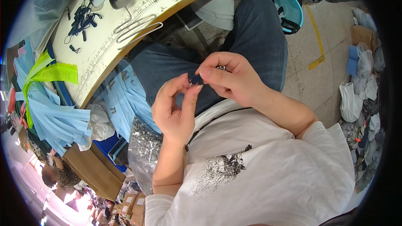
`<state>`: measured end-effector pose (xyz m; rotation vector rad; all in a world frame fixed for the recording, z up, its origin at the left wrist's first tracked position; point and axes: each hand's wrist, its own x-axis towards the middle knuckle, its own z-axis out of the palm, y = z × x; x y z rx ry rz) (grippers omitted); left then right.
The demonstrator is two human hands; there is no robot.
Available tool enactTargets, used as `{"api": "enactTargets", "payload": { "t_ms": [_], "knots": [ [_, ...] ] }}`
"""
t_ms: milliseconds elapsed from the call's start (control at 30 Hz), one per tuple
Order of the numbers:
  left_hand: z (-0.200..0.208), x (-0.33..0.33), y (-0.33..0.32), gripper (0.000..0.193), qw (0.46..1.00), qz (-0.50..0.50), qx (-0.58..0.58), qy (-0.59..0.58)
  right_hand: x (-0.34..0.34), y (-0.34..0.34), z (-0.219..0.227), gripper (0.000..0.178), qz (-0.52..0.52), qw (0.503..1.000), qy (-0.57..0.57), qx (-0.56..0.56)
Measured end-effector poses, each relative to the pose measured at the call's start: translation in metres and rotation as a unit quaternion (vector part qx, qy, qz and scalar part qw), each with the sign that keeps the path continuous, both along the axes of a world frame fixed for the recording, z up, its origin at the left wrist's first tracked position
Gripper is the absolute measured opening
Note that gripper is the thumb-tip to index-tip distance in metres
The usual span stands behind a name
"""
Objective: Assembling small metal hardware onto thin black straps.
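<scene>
Your bare left hand point(173, 108) and bare right hand point(235, 77) both pinch a small dark-navy fabric piece point(195, 79) in their fingertips; it sits above your blue denim jeans point(260, 29), off the brown edge of the white, ruler-marked worktop point(95, 54); a bent silver wire frame point(138, 31) overlaps that edge; slim navy cord loops point(82, 21) lie heaped farther in.

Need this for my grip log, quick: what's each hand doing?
Left hand: closed, pinching a small, dark navy, fabric-like piece.
Right hand: closed, pinching the same piece.
</scene>
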<state>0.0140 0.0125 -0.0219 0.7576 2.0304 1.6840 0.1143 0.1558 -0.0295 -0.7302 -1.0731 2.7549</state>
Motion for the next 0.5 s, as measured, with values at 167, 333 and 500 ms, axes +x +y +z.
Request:
{"api": "enactTargets", "payload": {
  "t_ms": [167,333,500],
  "knots": [
    [0.006,-0.005,0.0,0.032,0.989,-0.055,0.037,-0.132,0.0,0.002,0.001,0.012,-0.065,0.99,-0.021,-0.125],
    [0.011,-0.005,0.006,0.032,0.992,-0.063,0.031,-0.105,0.001,0.003,-0.001,0.012,-0.064,0.99,0.011,-0.124],
    [0.006,-0.008,0.007,0.028,0.995,-0.06,-0.008,0.085,0.0,-0.001,-0.003,0.011,-0.04,0.995,0.022,-0.091]
  ]
}}
